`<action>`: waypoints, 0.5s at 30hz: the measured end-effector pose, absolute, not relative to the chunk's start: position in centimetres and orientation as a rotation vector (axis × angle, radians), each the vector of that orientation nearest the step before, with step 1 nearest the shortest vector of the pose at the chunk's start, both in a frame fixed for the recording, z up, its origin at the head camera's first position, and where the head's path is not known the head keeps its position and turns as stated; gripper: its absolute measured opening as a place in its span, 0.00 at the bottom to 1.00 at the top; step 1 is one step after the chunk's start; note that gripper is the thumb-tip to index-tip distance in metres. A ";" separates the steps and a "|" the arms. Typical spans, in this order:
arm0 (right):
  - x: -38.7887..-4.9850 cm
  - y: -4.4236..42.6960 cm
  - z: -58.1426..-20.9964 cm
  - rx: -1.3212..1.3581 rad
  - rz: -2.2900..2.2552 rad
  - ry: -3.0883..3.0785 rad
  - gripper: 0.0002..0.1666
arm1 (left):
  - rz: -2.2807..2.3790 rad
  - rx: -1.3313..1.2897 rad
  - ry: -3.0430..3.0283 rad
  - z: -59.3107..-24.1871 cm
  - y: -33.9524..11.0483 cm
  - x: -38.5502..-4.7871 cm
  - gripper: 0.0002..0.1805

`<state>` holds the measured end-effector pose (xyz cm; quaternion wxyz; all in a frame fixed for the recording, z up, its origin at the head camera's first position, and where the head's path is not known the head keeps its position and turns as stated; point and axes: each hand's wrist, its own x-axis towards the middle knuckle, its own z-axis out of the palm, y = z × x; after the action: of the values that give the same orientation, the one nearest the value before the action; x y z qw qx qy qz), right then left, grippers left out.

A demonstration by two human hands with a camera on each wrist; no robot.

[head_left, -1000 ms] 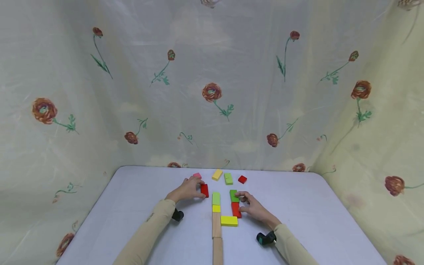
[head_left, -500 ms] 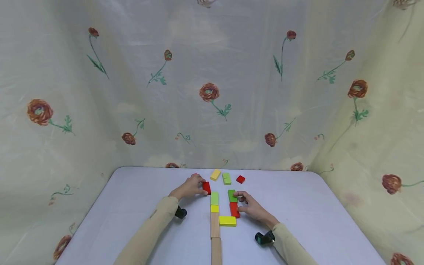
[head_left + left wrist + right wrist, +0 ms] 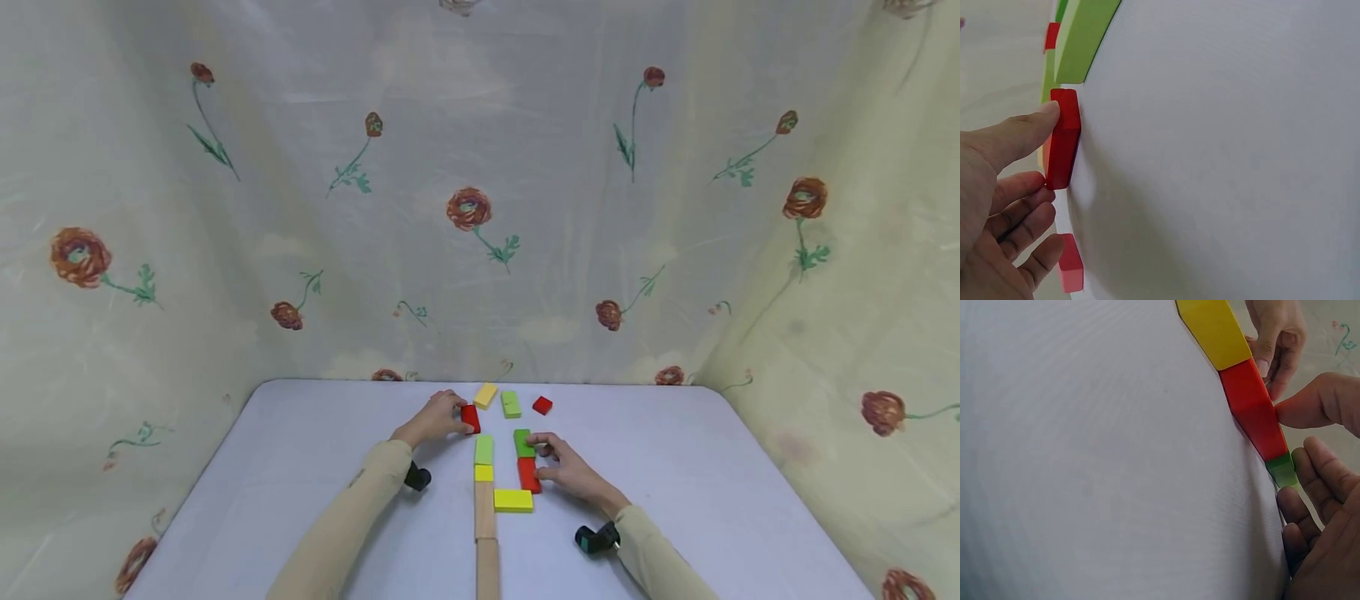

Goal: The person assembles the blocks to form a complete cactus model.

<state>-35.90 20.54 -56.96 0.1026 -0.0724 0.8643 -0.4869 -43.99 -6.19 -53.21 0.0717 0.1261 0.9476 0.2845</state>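
The left hand (image 3: 437, 418) pinches a red block (image 3: 471, 419) between thumb and fingers, as the left wrist view shows with the red block (image 3: 1065, 140) at the thumb tip. A pink block (image 3: 1070, 264) lies by its lower fingers there. The right hand (image 3: 573, 475) rests its thumb on another red block (image 3: 528, 475) and its fingers at a green block (image 3: 523, 443) touching that block's far end. In the right wrist view, the thumb meets the red block (image 3: 1254, 409) and the fingertips lie beside the green block (image 3: 1282, 469).
A row of a light green block (image 3: 483, 450), a small yellow block (image 3: 483, 473) and wooden blocks (image 3: 485, 510) runs toward the front. A yellow block (image 3: 513, 501) lies beside it. Farther back are a pale yellow block (image 3: 485, 395), a green block (image 3: 511, 405) and a small red block (image 3: 542, 405).
The left hand has moved away from the body and slightly right, with the red block shifting along. The right hand stays at its two blocks. The head view has shifted slightly.
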 end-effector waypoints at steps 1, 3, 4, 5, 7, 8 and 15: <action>-35.9 20.6 -57.0 -0.213 -1.436 2.550 0.31 | 0.857 0.385 2.850 -53.2 -6.1 -44.0 0.31; -35.9 20.6 -57.0 -0.213 -1.434 2.549 0.31 | 0.870 0.391 2.844 -53.3 -5.8 -44.1 0.31; -35.9 20.6 -56.9 -0.212 -1.436 2.547 0.31 | 0.887 0.390 2.835 -53.2 -5.7 -44.1 0.31; -35.9 20.6 -56.9 -0.211 -1.436 2.548 0.31 | 0.903 0.387 2.825 -53.3 -5.6 -44.1 0.31; -35.9 20.6 -56.9 -0.198 -1.443 2.545 0.30 | 0.933 0.380 2.805 -53.2 -5.3 -44.1 0.31; -35.9 20.5 -56.9 -0.199 -1.445 2.545 0.30 | 0.945 0.375 2.796 -53.3 -5.1 -44.2 0.31; -35.6 20.4 -56.8 -0.195 -1.456 2.542 0.30 | 0.961 0.406 2.766 -52.9 -4.3 -44.0 0.31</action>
<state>-35.64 20.40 -56.81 0.1024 -0.0661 0.8613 -0.4933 -44.04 -4.27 -52.93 0.0928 0.1366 0.9316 0.3237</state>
